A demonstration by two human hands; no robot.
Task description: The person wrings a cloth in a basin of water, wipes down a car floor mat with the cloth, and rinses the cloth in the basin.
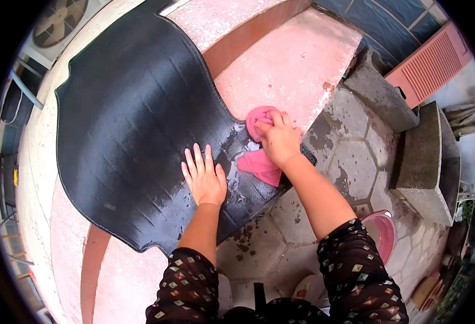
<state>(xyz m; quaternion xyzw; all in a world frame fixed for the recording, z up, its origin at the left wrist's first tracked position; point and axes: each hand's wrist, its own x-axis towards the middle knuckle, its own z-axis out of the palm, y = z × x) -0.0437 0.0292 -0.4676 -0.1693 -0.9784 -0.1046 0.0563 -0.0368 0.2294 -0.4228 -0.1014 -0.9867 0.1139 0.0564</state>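
Note:
A large black mat (124, 119) with a stitched edge lies draped over pink steps. Its lower right part is wet, with shiny water patches. My left hand (205, 181) rests flat on the mat, fingers stretched out. At the mat's right edge my right hand (281, 141) grips a bunched pink cloth (260, 164). One end of the cloth hangs down and lies on the wet surface; the folds under my fingers are partly hidden.
Pink steps (291, 59) run beneath and behind the mat. A pink basin (384, 235) stands on the stone paving (350, 146), partly behind my right sleeve. Concrete troughs (426, 162) are at the right. An outdoor fan unit (59, 21) sits at the upper left.

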